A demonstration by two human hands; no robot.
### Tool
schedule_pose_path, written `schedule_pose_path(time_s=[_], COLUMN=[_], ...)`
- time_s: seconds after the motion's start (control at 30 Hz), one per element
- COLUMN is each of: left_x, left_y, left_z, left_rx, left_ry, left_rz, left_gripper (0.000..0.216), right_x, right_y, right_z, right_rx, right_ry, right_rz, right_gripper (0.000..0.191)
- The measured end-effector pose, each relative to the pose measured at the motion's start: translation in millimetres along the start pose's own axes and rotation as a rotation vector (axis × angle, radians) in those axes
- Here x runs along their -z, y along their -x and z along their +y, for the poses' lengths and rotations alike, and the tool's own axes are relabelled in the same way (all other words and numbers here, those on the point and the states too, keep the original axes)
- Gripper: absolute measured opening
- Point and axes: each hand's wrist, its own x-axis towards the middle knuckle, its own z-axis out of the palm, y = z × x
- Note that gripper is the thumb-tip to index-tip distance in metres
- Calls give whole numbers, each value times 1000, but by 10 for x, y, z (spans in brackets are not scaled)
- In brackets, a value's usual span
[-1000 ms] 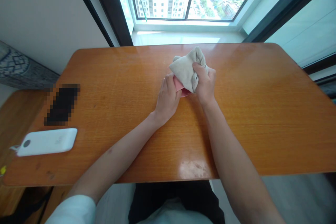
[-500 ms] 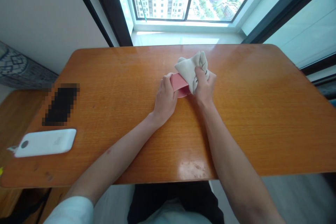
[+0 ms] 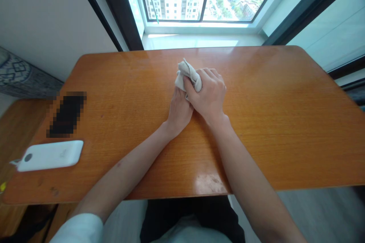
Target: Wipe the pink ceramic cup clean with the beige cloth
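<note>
My right hand (image 3: 209,93) is closed on a crumpled off-white cloth (image 3: 188,74), its thumb pressing across the fabric. The cloth lies over the fingers of my left hand (image 3: 180,108), and the two hands touch above the middle of the wooden table (image 3: 128,95). My left hand's fingers are mostly covered. The pink, smooth-sided object that it gripped half a second ago is hidden now behind the cloth and my right hand.
On the table's left side lie a white oblong device (image 3: 51,155) with a dark round spot and a blurred-out black rectangle (image 3: 67,114). Beyond the far edge is a window (image 3: 199,21). A patterned grey cushion-like thing (image 3: 19,72) is at far left.
My right hand has moved left with the cloth, from the pink object's right side to over my left hand. The pink object has gone from sight. My left hand has hardly moved.
</note>
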Motion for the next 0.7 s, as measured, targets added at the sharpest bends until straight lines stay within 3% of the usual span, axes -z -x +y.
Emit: schedule_pose_path(time_s=[0.1,0.23,0.43,0.57,0.7], left_x=[1,-8,-9,4,17], left_y=[5,21,18,12,9], left_z=[3,46,101,63,22], left_rx=[-12,-15,-54,-60,-59], left_ry=[-57,-118,-129,-125,-107], left_rz=[-14,-16,-16,-2,3], left_gripper=[46,42,46,43,41], right_x=[-19,-103,-315,-469,-504], right_y=[-74,-133,-122,-97,-44], right_z=[135,374,603,761,819], right_rx=[-134,-347,-525,-603,-659], right_ry=[-161,-537,-932,-1119,-1156], right_rz=[9,36,242,261,237], right_gripper=[39,50,45,50,54])
